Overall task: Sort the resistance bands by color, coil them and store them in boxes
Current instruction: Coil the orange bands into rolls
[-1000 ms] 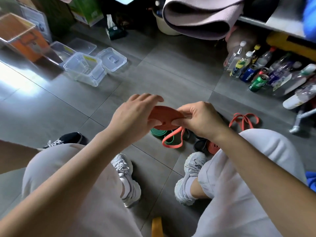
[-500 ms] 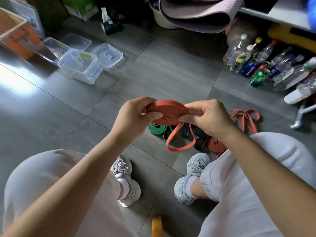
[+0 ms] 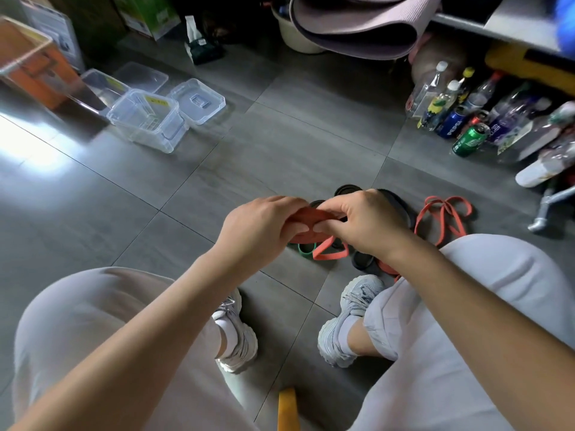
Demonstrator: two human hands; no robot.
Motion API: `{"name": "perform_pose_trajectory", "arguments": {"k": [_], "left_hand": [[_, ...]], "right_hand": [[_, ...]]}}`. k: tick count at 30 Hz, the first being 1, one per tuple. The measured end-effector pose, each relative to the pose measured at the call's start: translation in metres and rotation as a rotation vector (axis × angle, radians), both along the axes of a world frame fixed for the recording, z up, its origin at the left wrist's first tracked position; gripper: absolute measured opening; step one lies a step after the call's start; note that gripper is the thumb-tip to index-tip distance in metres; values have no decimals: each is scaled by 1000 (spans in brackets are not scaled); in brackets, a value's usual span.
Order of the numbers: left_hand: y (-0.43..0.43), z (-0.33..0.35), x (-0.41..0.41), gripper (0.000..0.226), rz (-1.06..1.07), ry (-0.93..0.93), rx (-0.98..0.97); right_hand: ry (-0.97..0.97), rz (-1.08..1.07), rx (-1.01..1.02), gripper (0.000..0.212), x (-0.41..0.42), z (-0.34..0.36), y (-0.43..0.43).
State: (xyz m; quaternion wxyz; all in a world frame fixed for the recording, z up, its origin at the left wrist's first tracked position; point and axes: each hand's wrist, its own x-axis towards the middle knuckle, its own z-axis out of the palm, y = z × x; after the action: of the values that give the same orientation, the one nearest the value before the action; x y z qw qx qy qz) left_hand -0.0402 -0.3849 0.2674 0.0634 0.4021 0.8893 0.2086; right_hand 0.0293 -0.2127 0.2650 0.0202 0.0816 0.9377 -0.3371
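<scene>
left hand [image 3: 261, 227] and right hand [image 3: 365, 227] pinch a coiled red band [image 3: 306, 216] between curled fingers, low over the floor [image 3: 280, 144], its tail hanging. green band [image 3: 306, 249], black bands [image 3: 396, 203] and a loose red band [image 3: 445, 216] lie below; bare tiles stretch to 2 open clear boxes [image 3: 140, 133] at left, bottles [image 3: 448, 101] crowding the right edge.

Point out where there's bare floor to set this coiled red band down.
Bare floor lies ahead, between the clear boxes and the bottles; more lies left, between the boxes and your left knee. Crowded: the pile of bands ahead of your right shoe, the loose red band beside it, and the bottle row.
</scene>
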Motion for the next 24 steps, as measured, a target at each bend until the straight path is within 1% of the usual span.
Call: {"name": "perform_pose_trajectory", "arguments": {"k": [1,3,6,10,13,14,15,16,18,19,21,24], "left_hand": [[0,0,0,26,23,1,-6],[-2,1,-3,20,64,2,9],[-9,4,-9,27,107,-49,107],[-22,7,-19,33,213,-182,258],[-30,7,-24,29,353,-390,417],[-33,7,-25,28,370,-428,433],[-37,8,-25,29,352,-413,397],[-41,8,-26,33,302,-353,314],[-46,10,-26,42,196,-168,88],[-48,10,-26,41,185,-94,14],[-51,12,-28,30,241,-46,-38],[-63,20,-32,17,297,-100,0]], "right_hand": [[0,5,18,18,-1,1,-2],[16,10,3,17,-2,4,-4],[52,-1,-124,17,-9,10,-5],[42,38,-212,25,-24,13,0],[52,51,-287,24,-35,16,-2],[52,60,-297,24,-39,17,-5],[47,72,-298,24,-43,15,-9],[34,86,-298,24,-46,14,-13],[9,120,-277,22,-52,10,-22],[5,144,-257,21,-55,9,-28],[6,182,-251,19,-61,9,-38],[4,193,-327,20,-67,13,-47]]}}
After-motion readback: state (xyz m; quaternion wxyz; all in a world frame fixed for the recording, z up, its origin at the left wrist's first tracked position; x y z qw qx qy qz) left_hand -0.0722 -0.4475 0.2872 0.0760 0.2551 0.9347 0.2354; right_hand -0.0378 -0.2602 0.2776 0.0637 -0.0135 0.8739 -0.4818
